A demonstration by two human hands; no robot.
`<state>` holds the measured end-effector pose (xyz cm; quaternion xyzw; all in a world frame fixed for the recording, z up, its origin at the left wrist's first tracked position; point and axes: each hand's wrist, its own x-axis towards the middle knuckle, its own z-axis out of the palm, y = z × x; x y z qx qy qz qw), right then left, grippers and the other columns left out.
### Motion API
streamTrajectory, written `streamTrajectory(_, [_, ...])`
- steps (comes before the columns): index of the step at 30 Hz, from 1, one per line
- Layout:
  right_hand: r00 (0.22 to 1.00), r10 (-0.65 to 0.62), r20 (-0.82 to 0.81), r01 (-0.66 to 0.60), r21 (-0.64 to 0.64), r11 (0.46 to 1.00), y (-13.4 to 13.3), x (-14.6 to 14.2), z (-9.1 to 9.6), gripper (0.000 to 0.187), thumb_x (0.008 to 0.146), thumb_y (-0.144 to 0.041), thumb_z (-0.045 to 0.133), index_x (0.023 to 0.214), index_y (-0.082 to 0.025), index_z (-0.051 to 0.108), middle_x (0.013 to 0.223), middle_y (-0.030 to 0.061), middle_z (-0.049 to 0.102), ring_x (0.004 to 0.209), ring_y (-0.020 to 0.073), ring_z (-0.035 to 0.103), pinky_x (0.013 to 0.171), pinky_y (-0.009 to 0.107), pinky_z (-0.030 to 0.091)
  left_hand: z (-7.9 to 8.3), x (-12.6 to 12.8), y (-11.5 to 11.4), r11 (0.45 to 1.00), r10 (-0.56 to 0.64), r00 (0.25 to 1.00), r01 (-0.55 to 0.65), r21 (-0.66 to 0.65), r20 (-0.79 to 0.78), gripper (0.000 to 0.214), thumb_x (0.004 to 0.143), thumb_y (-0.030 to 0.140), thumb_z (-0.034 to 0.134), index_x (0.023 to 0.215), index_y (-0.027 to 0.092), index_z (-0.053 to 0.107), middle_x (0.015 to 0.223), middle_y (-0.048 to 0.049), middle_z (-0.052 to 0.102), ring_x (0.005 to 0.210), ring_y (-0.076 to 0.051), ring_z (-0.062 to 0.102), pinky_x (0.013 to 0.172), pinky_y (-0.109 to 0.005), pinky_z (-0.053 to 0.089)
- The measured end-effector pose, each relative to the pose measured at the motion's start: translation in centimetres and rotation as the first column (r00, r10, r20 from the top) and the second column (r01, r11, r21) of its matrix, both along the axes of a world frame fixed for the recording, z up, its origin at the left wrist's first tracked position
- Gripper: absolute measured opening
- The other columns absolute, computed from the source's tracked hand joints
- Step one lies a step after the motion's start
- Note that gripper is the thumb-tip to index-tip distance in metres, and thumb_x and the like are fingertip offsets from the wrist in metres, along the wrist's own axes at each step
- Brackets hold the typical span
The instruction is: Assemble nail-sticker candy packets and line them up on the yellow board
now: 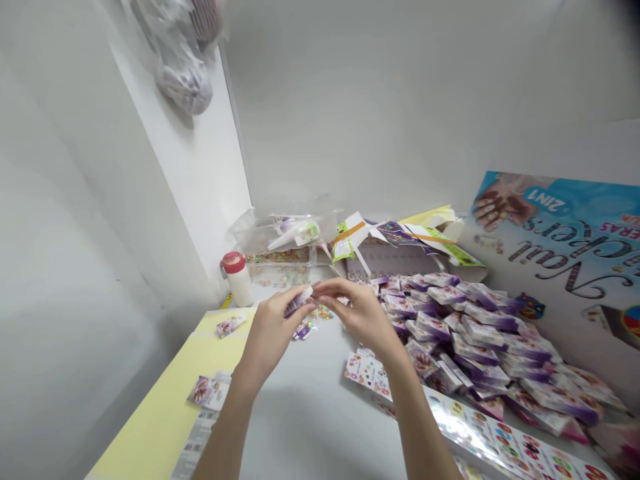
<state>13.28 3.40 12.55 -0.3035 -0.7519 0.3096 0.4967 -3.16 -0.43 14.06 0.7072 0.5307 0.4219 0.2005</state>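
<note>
At left, on the yellow area (165, 393) of the surface (310, 413), a flat printed pack (230, 325) near a red-capped bottle (236, 280). Next, the left hand (273, 327), curled nearly closed around a small purple-and-white box (297, 302). Looks light, of thin stiff card, probably slightly slick on the printed faces and easy to crush; best gripped lightly by the narrow edges. Lies tilted between left thumb and fingers, white end towards the right hand (365, 313). Between both hands, loose coloured pieces (325, 312) lower down. Then the right hand, fingertips drawn together at that white end; cannot tell whether pinching anything. Farther right, a heap of similar boxes (475, 327) beside the right forearm.
</note>
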Motion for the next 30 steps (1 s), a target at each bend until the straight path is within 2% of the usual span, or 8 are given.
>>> streamTrajectory(7, [0.997, 0.008, 0.078, -0.014, 0.071, 0.997, -0.2, 0.4, 0.1, 0.010, 0.085, -0.023, 0.058, 0.094, -0.022, 0.064, 0.092, 0.0036, 0.068, 0.090, 0.0181, 0.061, 0.079, 0.031, 0.046, 0.1, 0.1, -0.2, 0.999, -0.036, 0.999, 0.037, -0.007, 0.035, 0.024, 0.080, 0.033, 0.059, 0.101, 0.024, 0.068, 0.085, -0.0010, 0.068, 0.076, -0.019, 0.058, 0.064, -0.024, 0.041])
streamTrajectory(13, [0.989, -0.110, -0.102, 0.119, 0.079, 0.990, -0.2, -0.3, 0.3, 0.003, 0.079, -0.025, 0.065, 0.079, -0.022, 0.067, 0.081, 0.0021, 0.067, 0.079, 0.0179, 0.060, 0.073, 0.030, 0.045, -0.2, 0.3, -0.1, 1.000, -0.028, 0.987, 0.028, 0.000, 0.159, 0.028, 0.082, 0.040, 0.056, 0.102, 0.022, 0.066, 0.077, 0.0008, 0.062, 0.069, -0.016, 0.052, 0.062, -0.023, 0.041])
streamTrajectory(16, [0.976, -0.093, -0.195, 0.094, -0.004, 0.996, -0.4, -0.4, 0.4, 0.010, 0.077, -0.030, 0.067, 0.077, -0.021, 0.063, 0.077, 0.0016, 0.064, 0.074, 0.0166, 0.058, 0.069, 0.029, 0.046, -0.3, 0.5, -0.2, 1.000, -0.026, 0.974, 0.028, -0.007, 0.225, 0.031, 0.081, 0.043, 0.058, 0.101, 0.021, 0.066, 0.078, 0.0006, 0.061, 0.069, -0.015, 0.052, 0.061, -0.023, 0.042])
streamTrajectory(19, [0.950, -0.014, -0.312, -0.038, -0.162, 0.986, -0.1, -0.1, 0.2, 0.018, 0.076, -0.036, 0.068, 0.080, -0.020, 0.060, 0.075, 0.0003, 0.060, 0.069, 0.0141, 0.056, 0.061, 0.024, 0.044, -0.3, 0.7, -0.5, 0.998, -0.044, 0.966, 0.053, -0.030, 0.254, 0.031, 0.080, 0.044, 0.059, 0.101, 0.021, 0.065, 0.080, 0.0000, 0.062, 0.070, -0.016, 0.054, 0.062, -0.024, 0.044])
streamTrajectory(23, [0.874, 0.091, -0.477, -0.283, -0.349, 0.893, 0.3, 0.3, -0.2, 0.038, 0.066, -0.040, 0.077, 0.095, -0.024, 0.057, 0.078, -0.0010, 0.057, 0.066, 0.0128, 0.055, 0.057, 0.023, 0.042, -0.3, 0.8, -0.9, 0.987, -0.125, 0.944, 0.149, -0.058, 0.304, 0.039, 0.079, 0.042, 0.062, 0.112, 0.024, 0.055, 0.081, -0.0002, 0.064, 0.071, -0.016, 0.059, 0.062, -0.025, 0.047])
streamTrajectory(27, [0.794, 0.215, -0.569, -0.538, -0.493, 0.683, 0.2, 0.3, -0.2, 0.055, 0.055, -0.043, 0.083, 0.098, -0.024, 0.056, 0.074, -0.0008, 0.058, 0.066, 0.0161, 0.057, 0.059, 0.028, 0.046, -0.5, 0.5, -1.1, 0.971, -0.221, 0.932, 0.238, -0.026, 0.286, 0.039, 0.080, 0.041, 0.063, 0.114, 0.025, 0.051, 0.074, 0.0011, 0.063, 0.069, -0.015, 0.060, 0.063, -0.025, 0.048])
streamTrajectory(28, [0.785, 0.226, -0.576, -0.560, -0.504, 0.658, 0.2, 0.2, -0.2, 0.052, 0.053, -0.043, 0.084, 0.093, -0.024, 0.056, 0.073, -0.0010, 0.058, 0.067, 0.0166, 0.058, 0.059, 0.029, 0.046, -0.6, 0.4, -1.0, 0.968, -0.236, 0.934, 0.249, -0.013, 0.268, 0.034, 0.080, 0.040, 0.062, 0.109, 0.025, 0.054, 0.074, 0.0012, 0.062, 0.068, -0.015, 0.059, 0.062, -0.025, 0.048])
streamTrajectory(30, [0.790, 0.222, -0.571, -0.545, -0.488, 0.682, 0.1, 0.1, -0.1, 0.043, 0.053, -0.042, 0.084, 0.079, -0.022, 0.056, 0.071, -0.0017, 0.058, 0.066, 0.0156, 0.057, 0.058, 0.028, 0.045, -0.8, 0.1, -0.9, 0.967, -0.248, 0.936, 0.255, 0.006, 0.249, 0.026, 0.081, 0.040, 0.062, 0.102, 0.024, 0.058, 0.072, 0.0020, 0.060, 0.065, -0.013, 0.057, 0.059, -0.023, 0.047])
